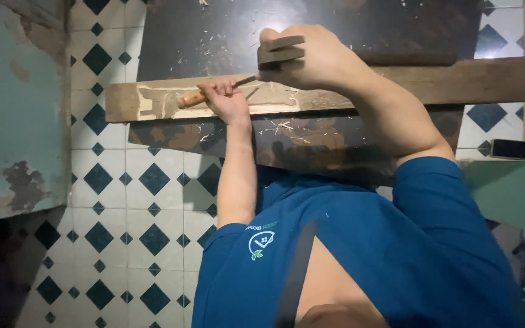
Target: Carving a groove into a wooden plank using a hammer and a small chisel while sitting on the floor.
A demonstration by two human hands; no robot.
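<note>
Overhead, I watch the left hand [226, 100] clenched around a wooden-handled chisel [205, 94], its blade laid on a pale plank [153, 100] across a dark tabletop [214, 36]. The right hand [317, 58] grips a dark wooden block [279, 50] near the chisel's end. I judge the chisel stiff, light, and best held at the handle. Shavings litter the tabletop; no containers show above the diamond-tiled floor [123, 200].

A single head-worn camera looks steeply down over the person's chest, close in. The blue shirt [360, 255] fills 6 o'clock, the plank [335, 91] crosses at 12, and the tiled floor [135, 200] spreads toward 9.
</note>
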